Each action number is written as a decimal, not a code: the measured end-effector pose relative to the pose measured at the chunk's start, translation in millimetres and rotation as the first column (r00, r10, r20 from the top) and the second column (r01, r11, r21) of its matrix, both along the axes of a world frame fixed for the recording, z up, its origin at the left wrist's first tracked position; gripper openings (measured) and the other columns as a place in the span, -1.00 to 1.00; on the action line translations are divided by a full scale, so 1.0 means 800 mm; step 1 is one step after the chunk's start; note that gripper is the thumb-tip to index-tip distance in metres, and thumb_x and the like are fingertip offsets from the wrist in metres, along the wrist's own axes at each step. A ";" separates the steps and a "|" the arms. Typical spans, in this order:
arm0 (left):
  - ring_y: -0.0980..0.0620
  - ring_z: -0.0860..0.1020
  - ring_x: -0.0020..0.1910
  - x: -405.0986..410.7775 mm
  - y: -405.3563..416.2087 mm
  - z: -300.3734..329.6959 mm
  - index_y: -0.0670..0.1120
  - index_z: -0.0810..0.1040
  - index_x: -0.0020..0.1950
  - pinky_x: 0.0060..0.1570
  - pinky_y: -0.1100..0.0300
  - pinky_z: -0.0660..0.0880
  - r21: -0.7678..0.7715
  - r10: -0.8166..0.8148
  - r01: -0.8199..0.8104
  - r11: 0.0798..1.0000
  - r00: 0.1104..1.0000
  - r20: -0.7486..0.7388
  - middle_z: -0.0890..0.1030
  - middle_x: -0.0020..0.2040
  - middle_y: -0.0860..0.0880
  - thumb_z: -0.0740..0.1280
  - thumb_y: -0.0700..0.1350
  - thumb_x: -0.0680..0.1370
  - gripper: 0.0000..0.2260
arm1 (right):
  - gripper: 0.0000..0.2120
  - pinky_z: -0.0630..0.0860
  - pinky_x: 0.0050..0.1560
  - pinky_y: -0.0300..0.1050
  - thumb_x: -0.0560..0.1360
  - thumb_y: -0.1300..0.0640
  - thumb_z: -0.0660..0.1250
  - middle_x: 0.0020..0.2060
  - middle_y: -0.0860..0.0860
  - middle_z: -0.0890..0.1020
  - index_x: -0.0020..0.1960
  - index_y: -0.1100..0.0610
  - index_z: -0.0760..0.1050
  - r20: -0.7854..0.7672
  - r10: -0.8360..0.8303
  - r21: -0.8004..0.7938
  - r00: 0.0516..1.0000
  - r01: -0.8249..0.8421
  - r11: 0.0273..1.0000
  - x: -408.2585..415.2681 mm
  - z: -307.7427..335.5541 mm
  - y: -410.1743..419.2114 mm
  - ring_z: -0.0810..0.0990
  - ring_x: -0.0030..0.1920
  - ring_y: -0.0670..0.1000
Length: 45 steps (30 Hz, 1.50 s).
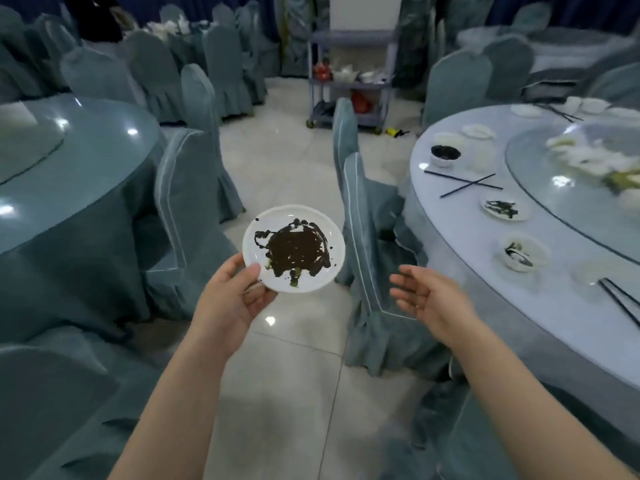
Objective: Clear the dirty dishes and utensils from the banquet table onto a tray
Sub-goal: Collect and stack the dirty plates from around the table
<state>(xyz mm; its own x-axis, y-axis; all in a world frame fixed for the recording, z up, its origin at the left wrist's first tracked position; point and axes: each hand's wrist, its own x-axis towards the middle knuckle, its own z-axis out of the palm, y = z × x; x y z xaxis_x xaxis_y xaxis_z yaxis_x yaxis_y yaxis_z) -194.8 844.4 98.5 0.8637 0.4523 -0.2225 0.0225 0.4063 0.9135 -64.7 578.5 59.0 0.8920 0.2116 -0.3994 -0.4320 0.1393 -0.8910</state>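
Sauce-smeared white plate (293,248) level, face up, pinched at its near rim by left hand (231,292); right hand (427,296) loose-fingered, empty.

Banquet table (450,209) bears dirty dishes (506,208) and crossed chopsticks (465,183).

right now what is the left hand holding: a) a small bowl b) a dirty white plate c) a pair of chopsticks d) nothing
b: the left hand grips the rim of a white plate smeared with dark sauce, while the right hand is open and holds nothing.
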 end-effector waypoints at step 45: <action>0.11 0.65 -0.36 0.724 -0.066 -0.025 -0.09 0.56 0.01 -0.37 0.26 0.59 -0.031 -0.342 0.341 0.940 0.930 -0.132 0.70 -0.25 -0.01 0.22 -0.26 0.60 -0.85 | -0.80 0.36 -0.52 -0.23 0.51 0.11 0.24 -0.55 0.02 0.59 -0.23 0.18 0.48 -0.366 -0.761 -0.353 0.535 0.677 0.646 0.569 -0.162 -0.181 0.48 -0.65 0.03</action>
